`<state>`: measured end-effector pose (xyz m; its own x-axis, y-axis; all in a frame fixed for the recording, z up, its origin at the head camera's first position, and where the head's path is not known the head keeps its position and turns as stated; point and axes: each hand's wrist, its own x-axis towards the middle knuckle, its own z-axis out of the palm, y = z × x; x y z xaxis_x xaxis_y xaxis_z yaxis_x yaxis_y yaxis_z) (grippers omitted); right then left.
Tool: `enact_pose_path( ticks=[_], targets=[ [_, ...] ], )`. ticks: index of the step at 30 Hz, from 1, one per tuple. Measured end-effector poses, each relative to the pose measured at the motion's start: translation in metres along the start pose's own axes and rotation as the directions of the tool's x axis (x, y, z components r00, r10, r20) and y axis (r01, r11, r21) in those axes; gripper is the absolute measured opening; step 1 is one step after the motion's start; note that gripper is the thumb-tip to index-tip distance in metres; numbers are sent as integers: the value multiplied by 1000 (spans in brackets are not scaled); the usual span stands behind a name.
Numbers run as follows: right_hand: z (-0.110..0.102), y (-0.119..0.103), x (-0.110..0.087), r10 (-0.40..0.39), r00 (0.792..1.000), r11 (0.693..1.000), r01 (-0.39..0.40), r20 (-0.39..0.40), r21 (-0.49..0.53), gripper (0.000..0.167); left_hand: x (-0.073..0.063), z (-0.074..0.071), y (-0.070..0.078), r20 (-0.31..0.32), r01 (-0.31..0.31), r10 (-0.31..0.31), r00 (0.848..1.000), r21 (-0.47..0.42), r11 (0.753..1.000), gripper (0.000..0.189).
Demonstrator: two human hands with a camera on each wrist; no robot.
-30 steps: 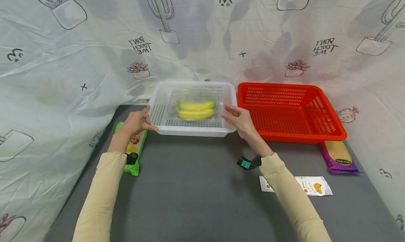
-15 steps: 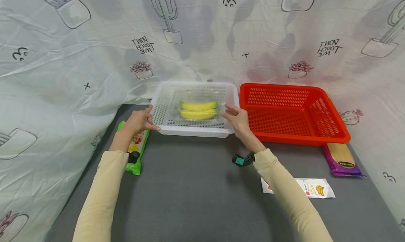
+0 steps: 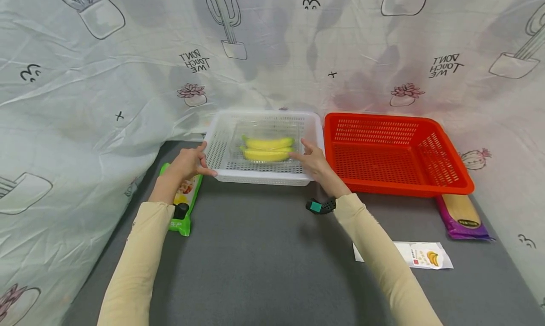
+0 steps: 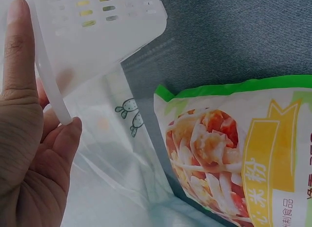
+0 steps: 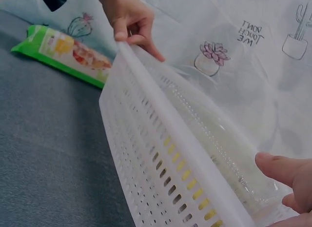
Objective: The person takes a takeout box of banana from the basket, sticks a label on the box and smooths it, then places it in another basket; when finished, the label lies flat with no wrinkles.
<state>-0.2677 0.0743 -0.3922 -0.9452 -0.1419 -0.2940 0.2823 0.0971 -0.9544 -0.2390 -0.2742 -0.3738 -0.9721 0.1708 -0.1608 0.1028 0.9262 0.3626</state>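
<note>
A white perforated basket [image 3: 259, 175] stands at the back middle of the table, a clear plastic box [image 3: 269, 128] with yellow bananas [image 3: 267, 154] lying in it. My left hand [image 3: 187, 164] grips the basket's left rim near the front corner; in the left wrist view the rim [image 4: 51, 85] lies between thumb and fingers. Over the basket's right end is my right hand [image 3: 316, 163], its thumb and forefinger spread at the box's right edge. In the right wrist view that thumb [image 5: 279, 168] extends over the box; whether it touches cannot be told.
A red perforated basket [image 3: 404, 189] stands right of the white one. Partly beneath it lies a purple-ended bag [image 3: 464, 217]. Nearer sits a white packet with a banana picture [image 3: 426, 255], partly behind the right sleeve. A green food bag [image 3: 186, 222] lies under the left forearm.
My right hand has shifted left and inward over the basket, its thumb now reaching over the clear box. The left hand keeps its grip on the rim. The view has shifted slightly.
</note>
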Motion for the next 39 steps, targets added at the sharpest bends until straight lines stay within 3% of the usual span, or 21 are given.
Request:
enact_pose_path(
  ticks=[7,14,25,28,33,39],
  targets=[
    [6,3,13,9,1000,1000,-9,-11,-1,80,2,1,-2,8,4,-4,1000,17,1000,40],
    [9,6,21,21,1000,1000,-22,-21,-22,85,1,2,1,4,31,-31,1000,-21,999,39],
    [10,12,30,-100,995,990,97,-28,-98,96,1,2,0,-1,25,-25,1000,-55,998,40],
    [11,12,31,-136,991,983,133,-16,-127,91,1,3,-1,-3,25,-25,1000,-51,998,41],
    [13,13,31,-116,993,978,109,-34,-176,78,2,3,-3,-3,20,-20,1000,-43,999,41],
    [14,12,30,-125,991,965,110,-47,-237,79,3,5,-5,-16,9,-9,1000,-41,999,40]
  ],
)
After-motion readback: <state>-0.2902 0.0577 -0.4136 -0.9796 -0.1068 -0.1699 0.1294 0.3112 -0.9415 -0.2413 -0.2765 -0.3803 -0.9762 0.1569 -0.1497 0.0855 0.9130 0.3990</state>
